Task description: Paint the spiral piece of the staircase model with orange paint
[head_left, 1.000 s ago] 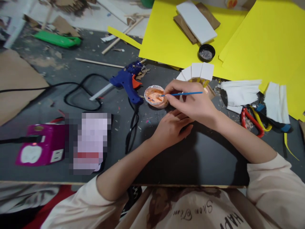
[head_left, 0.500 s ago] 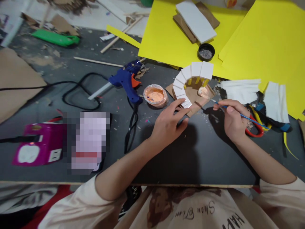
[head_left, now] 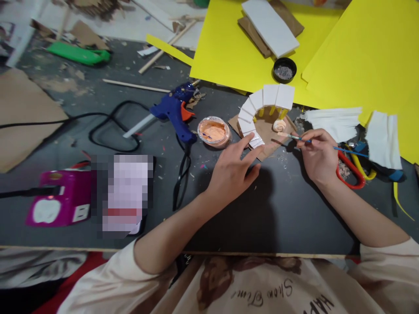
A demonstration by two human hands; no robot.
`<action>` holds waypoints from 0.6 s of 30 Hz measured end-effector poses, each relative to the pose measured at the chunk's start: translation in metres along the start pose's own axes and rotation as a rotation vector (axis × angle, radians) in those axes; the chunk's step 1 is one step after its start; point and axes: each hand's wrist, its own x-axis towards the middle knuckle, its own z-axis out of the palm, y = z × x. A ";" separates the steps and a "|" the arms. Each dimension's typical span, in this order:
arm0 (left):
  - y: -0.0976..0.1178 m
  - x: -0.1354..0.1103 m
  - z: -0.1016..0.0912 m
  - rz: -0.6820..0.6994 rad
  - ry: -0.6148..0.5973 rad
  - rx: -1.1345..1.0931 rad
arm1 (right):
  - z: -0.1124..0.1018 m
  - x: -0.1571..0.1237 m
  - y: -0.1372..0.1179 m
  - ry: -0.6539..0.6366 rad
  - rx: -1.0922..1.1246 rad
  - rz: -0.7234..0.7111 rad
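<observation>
My right hand (head_left: 319, 152) pinches a blue paintbrush (head_left: 307, 140), its bristles pointing left over a cardboard base (head_left: 273, 138). Just past the bristles, a small round cream-and-peach swirled piece (head_left: 279, 126) sits on that base. Around it curves a staircase of white steps (head_left: 256, 104), propped on short yellow posts. My left hand (head_left: 234, 168) has its fingers spread, the fingertips resting at the lower steps and the base's near edge. Left of the model stands a small open jar of peach paint (head_left: 214, 132).
A blue glue gun (head_left: 178, 109) and its cord lie to the left, near a phone (head_left: 126, 192) and a purple box (head_left: 60, 198). Red-handled scissors (head_left: 352, 172) and white strips (head_left: 334, 124) are at right. Yellow sheets (head_left: 225, 52) and a black cap (head_left: 284, 70) lie behind.
My right hand has shifted slightly left and up, and the brush lies flatter. Its bristles have come away from the swirled piece. My left hand stays nearly in place.
</observation>
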 end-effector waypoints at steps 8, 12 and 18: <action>-0.001 0.000 0.001 -0.012 0.019 -0.062 | 0.003 -0.006 -0.004 0.077 -0.031 0.060; -0.002 0.000 0.002 -0.018 0.044 -0.097 | 0.004 -0.008 -0.011 0.087 0.002 0.138; -0.003 -0.002 0.004 0.050 0.110 -0.132 | -0.003 -0.006 -0.012 -0.006 0.069 0.164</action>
